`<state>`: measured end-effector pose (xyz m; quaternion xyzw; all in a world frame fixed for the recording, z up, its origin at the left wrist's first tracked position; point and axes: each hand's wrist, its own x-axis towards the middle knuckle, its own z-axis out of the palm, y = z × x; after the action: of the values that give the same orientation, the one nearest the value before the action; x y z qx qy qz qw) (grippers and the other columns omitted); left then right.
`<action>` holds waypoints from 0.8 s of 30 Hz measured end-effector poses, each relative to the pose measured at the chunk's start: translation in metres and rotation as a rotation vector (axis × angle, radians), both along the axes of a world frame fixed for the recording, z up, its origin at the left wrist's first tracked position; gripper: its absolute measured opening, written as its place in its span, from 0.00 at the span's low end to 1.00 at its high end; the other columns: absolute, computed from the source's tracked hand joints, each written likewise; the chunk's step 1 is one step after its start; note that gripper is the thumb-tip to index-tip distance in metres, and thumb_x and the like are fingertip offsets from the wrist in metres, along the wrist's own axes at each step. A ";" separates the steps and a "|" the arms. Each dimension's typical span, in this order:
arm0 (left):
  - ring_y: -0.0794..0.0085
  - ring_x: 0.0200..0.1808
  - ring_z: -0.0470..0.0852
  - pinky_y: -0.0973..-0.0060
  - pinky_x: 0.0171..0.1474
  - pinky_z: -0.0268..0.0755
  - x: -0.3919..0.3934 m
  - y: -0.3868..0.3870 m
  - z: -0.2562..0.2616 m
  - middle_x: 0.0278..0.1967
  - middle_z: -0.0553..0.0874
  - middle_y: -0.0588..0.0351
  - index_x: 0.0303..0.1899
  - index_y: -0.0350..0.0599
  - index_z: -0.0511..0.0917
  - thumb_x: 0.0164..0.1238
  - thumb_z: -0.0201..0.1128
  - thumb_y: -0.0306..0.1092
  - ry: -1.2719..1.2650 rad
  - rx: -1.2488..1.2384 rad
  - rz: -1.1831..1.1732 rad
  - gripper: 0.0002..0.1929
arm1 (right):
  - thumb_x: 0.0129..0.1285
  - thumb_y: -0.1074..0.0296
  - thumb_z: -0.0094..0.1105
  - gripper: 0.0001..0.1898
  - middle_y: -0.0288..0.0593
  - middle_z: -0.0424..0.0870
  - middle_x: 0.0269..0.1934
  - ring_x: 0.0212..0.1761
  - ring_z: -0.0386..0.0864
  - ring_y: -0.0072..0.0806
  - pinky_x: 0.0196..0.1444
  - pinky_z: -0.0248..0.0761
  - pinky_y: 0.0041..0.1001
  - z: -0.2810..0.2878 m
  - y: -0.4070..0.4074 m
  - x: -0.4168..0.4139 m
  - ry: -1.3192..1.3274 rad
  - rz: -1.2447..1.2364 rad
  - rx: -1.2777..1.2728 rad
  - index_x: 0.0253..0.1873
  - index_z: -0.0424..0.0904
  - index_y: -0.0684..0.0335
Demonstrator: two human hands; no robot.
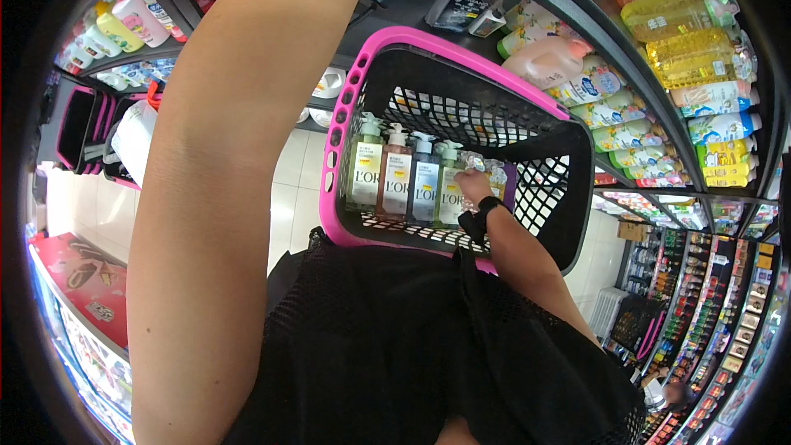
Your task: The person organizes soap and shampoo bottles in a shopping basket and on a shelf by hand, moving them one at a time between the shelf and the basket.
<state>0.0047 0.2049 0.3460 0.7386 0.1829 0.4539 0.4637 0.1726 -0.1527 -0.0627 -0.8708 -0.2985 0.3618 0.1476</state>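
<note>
A black mesh shopping basket with a pink rim (469,52) stands before me. Inside it several pump bottles form a row: a pale green one (365,167), a pink-brown one (396,176), a blue-grey one (424,179) and another green one (449,188). My right hand (474,186), with a black band at the wrist, reaches into the basket beside that last bottle; whether its fingers grip anything is unclear. Clear-topped packs, one with purple (509,184), lie just past it. The left forearm stretches up across the picture, and the left hand is out of view.
Shelves of detergent bottles (605,108) line the right side. Shampoo-like bottles (126,25) fill a shelf at upper left. More pink-rimmed baskets (80,130) and a white bag (135,136) are at left, above a red-topped case (80,284). A person (656,392) is at far lower right.
</note>
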 end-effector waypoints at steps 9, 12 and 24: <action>0.74 0.25 0.76 0.78 0.29 0.68 0.003 0.007 -0.004 0.25 0.81 0.54 0.29 0.34 0.79 0.57 0.57 0.36 -0.035 -0.002 -0.045 0.12 | 0.55 0.60 0.56 0.16 0.51 0.82 0.30 0.31 0.80 0.35 0.35 0.71 0.31 -0.023 -0.003 0.006 0.006 -0.051 0.123 0.35 0.78 0.71; 0.74 0.25 0.76 0.79 0.29 0.68 0.003 0.006 -0.004 0.25 0.81 0.55 0.29 0.34 0.79 0.57 0.57 0.36 -0.029 -0.003 -0.038 0.12 | 0.55 0.60 0.56 0.16 0.51 0.82 0.30 0.31 0.80 0.34 0.35 0.71 0.31 -0.019 -0.003 0.006 0.003 -0.027 0.083 0.35 0.78 0.71; 0.76 0.25 0.75 0.80 0.29 0.67 0.001 0.004 -0.002 0.25 0.80 0.55 0.30 0.34 0.79 0.58 0.57 0.36 -0.027 -0.012 -0.052 0.12 | 0.54 0.53 0.54 0.19 0.54 0.83 0.37 0.40 0.81 0.45 0.44 0.72 0.35 -0.006 0.001 0.004 0.039 -0.009 -0.033 0.41 0.81 0.63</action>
<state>0.0055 0.2085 0.3435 0.7342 0.1601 0.4506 0.4820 0.1771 -0.1513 -0.0686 -0.8673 -0.2857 0.3826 0.1407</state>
